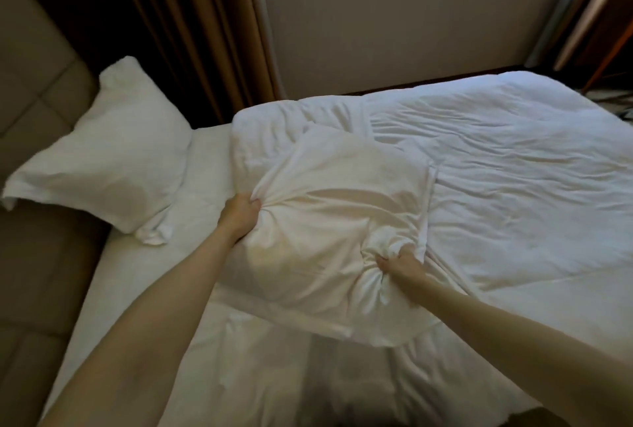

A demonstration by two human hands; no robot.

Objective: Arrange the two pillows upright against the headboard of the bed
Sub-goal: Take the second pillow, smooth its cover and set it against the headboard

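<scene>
You have the second pillow (329, 221) bunched in both fists on top of the duvet (513, 186), left hand (239, 217) clenched on its near-left edge and right hand (400, 264) clenched on a wad of case at its near-right corner, while the first pillow (109, 156) already leans against the headboard (37, 84). Lift it clear of the duvet rather than dragging, so the cover does not come along. Then swing it left and stand it on its long edge beside the first, probably shifting your grip toward the stuffing so the slack case does not let it slump.
</scene>
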